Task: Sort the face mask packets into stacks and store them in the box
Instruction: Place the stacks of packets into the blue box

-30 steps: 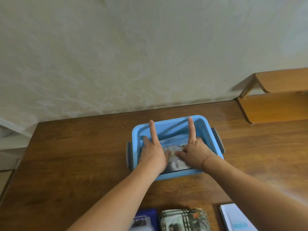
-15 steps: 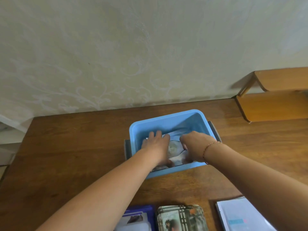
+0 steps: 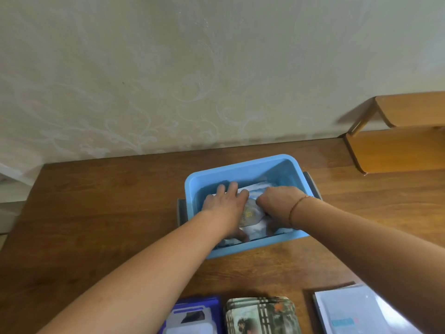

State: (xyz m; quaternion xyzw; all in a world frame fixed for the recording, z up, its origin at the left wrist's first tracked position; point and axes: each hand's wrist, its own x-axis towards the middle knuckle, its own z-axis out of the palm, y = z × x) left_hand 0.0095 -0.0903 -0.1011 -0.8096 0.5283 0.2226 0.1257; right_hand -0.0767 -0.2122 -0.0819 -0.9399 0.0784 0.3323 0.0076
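Note:
A light blue plastic box (image 3: 243,168) with grey side handles sits on the wooden table. Inside it lies a stack of pale blue and white face mask packets (image 3: 251,214). My left hand (image 3: 225,206) rests on the left part of that stack, fingers curled over its far edge. My right hand (image 3: 280,203) is on the right part, fingers bent down around the packets. Both hands are inside the box and cover most of the stack.
At the table's near edge lie a dark blue packet stack (image 3: 192,317), a green patterned packet stack (image 3: 262,315) and a pale blue-white stack (image 3: 354,309). A wooden shelf (image 3: 397,150) stands at the back right. A patterned wall runs behind the table.
My index fingers, earlier stretched up to the box's far wall, have curled down onto the packets. Both hands now sit lower in the box, closed around the stack.

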